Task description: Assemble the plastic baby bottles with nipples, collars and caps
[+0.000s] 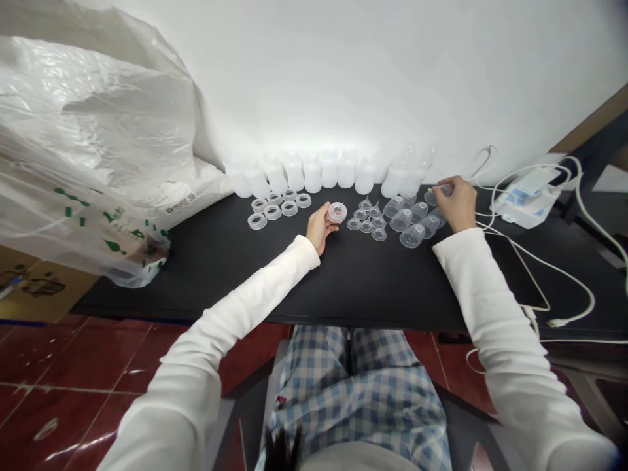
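Clear plastic ring: light, stiff, likely slippery, best taken by its rim. The left hand is gripping it above the black table; the right hand is pinching a clear cup.

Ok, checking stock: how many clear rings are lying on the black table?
7: four clear rings in a back row, three in front, all on the black table, left of the left hand, which holds a similar one.

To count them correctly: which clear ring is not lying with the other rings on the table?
The ring in the left hand; the other rings lie grouped on the table.
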